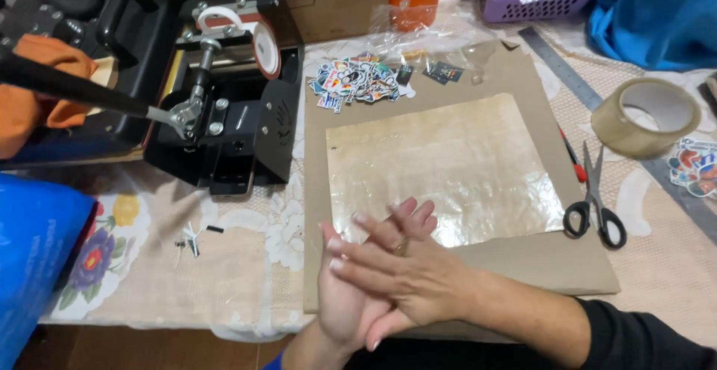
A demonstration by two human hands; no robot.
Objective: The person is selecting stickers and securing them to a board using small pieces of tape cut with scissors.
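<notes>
My right hand lies flat across the palm of my left hand, fingers stretched out, near the front edge of a brown cardboard sheet. Neither hand holds anything. A ring shows on one finger of my right hand. Just beyond my fingertips a glossy clear plastic sheet lies flat on the cardboard. A heap of small colourful stickers sits at the cardboard's far left corner.
A black heat press machine stands at the left, with orange cloth beside it. Black-handled scissors, a metal ruler and a roll of clear tape lie to the right. An orange cup and purple basket stand behind.
</notes>
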